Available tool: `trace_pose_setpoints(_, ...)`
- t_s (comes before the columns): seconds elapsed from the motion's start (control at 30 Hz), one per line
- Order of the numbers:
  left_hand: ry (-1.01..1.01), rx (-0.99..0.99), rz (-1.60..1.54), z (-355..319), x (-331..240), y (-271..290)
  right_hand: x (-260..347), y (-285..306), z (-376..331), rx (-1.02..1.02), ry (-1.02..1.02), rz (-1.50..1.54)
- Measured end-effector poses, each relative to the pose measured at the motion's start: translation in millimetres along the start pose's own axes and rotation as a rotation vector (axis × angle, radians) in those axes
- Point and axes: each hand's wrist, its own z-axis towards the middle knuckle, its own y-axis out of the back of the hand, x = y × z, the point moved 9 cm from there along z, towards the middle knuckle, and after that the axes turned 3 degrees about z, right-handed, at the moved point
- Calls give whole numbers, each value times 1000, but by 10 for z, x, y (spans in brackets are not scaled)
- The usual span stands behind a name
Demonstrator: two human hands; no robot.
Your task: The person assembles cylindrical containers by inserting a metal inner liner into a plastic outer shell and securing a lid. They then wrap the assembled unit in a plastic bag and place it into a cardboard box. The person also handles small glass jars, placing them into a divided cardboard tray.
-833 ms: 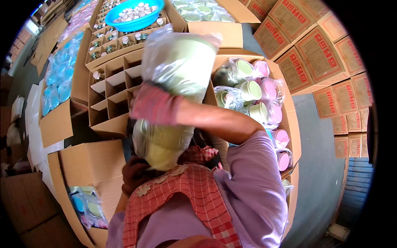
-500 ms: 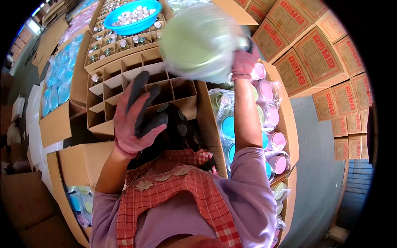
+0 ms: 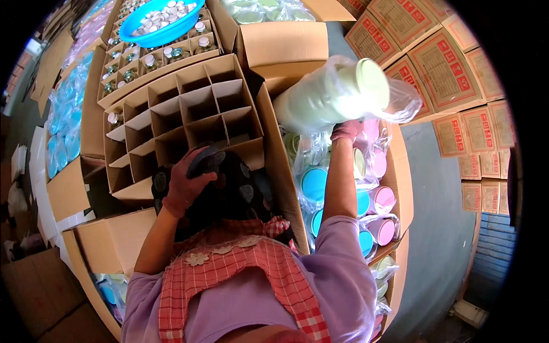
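My right hand (image 3: 349, 130), in a pink and dark work glove, grips a pale green cylindrical canister (image 3: 337, 91) wrapped in clear plastic. The canister lies tilted over an open cardboard box (image 3: 280, 177), its round end toward the right; most of my right fingers are hidden beneath it. In that box stand blue, pink and green canisters (image 3: 382, 231), several of them in clear bags. My left hand (image 3: 191, 177), gloved alike, holds nothing. Its fingers are bent and apart from the thumb, at the near edge of a divided carton (image 3: 180, 108) that has one capped bottle (image 3: 114, 118) at its left.
A blue basin (image 3: 163, 35) of silver caps rests on another carton of capped glass bottles (image 3: 151, 62). Stacked printed cartons (image 3: 443, 68) line the right side beside the grey floor (image 3: 432, 188). Boxes of blue wrapped items (image 3: 71, 123) stand at left.
My right hand has lowered the wrapped green canister toward the right, over the box of canisters. My left hand has drawn back nearer to me, its fingers more bent.
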Motion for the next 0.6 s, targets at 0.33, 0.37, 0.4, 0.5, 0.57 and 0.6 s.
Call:
trace_pose_setpoints(0.33, 201, -40, -20, 62, 488, 124, 1006, -355, -314, 494, 218, 17)
trace_pose_setpoints(0.37, 217, -49, -41, 57, 563, 134, 1042, -359, -386, 428, 345, -145)
trace_pose_setpoints(0.4, 218, -68, -47, 53, 587, 151, 1168, -348, -484, 367, 473, -304)
trace_pose_setpoints(0.5, 227, -98, -61, 61, 674, 185, 1011, -387, -423, 612, 330, -377)
trace_pose_setpoints(0.57, 244, -99, -61, 32, 792, 222, 1025, -243, -352, 732, 60, -232)
trace_pose_setpoints(0.6, 242, -93, -65, 47, 773, 199, 974, -199, -298, 646, 50, -73)
